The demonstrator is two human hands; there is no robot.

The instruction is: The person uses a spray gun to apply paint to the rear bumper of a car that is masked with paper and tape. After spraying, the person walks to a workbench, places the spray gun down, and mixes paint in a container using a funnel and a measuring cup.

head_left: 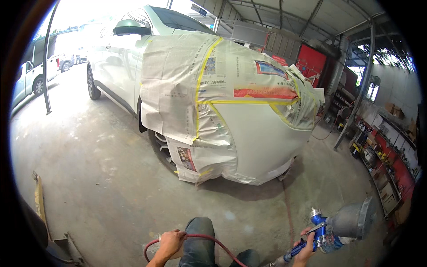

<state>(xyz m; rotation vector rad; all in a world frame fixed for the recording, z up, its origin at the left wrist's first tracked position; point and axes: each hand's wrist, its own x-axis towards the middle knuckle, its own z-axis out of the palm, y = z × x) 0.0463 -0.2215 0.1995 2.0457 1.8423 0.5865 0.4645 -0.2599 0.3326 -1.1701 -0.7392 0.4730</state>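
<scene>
dusty concrete floor [98,155] spreads beneath and beyond both hands, inside an open-sided workshop with a metal-framed roof [289,15]. the right hand [304,252] is closed around the handle of a blue and silver spray gun [316,232], whose silver front end points away from the person. a broad grey cup [351,219] juts out on the right side of that grip, and a metal fitting [279,261] sits below it. well to the left of the gun, the left hand [171,244] has its fingers curled around a dark red hose [218,243], which arches across the person's knee [199,229] and runs down toward the gun side. ahead of both hands, and apart from them, stands a white car [120,66]. printed newspaper sheets [169,75] cover its front, edged with yellow tape [242,102], leaving a pale bumper corner [262,138] bare. a wheel [159,149] shows partly under the paper. farther out, beyond the right hand, are crowded shelves [378,164] and a red cabinet [310,62]; far beyond the left hand, a white pickup [31,84] is parked.
</scene>
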